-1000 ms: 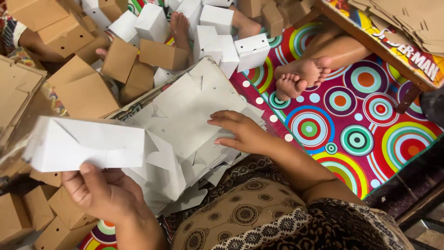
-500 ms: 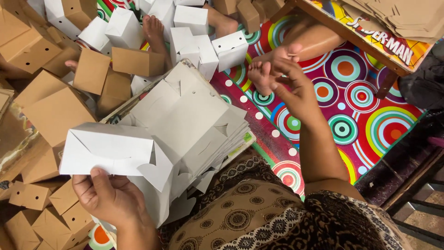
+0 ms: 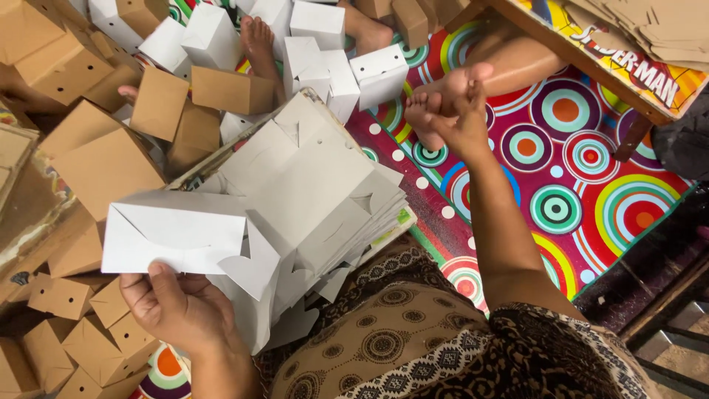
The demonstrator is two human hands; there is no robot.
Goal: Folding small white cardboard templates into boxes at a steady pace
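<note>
My left hand (image 3: pixel 177 307) grips a white, partly folded cardboard box (image 3: pixel 173 240) by its lower edge, held flat in front of me. Beside it, a stack of flat white box blanks (image 3: pixel 310 185) lies across my lap. My right hand (image 3: pixel 465 111) is stretched out far to the right of the stack and rests on a bare foot (image 3: pixel 428 118) on the mat. It holds no object, and its back faces the camera.
Folded brown boxes (image 3: pixel 103 162) are heaped on the left, and folded white boxes (image 3: pixel 317 44) at the top. Another bare foot (image 3: pixel 258 41) lies among them. A mat with bright circles (image 3: pixel 561 207) covers the floor. A low table (image 3: pixel 591 66) with flat brown blanks stands top right.
My right hand left the stack of blanks and reached out to the bare foot on the mat. My left hand keeps its hold on the white box, now a little lower.
</note>
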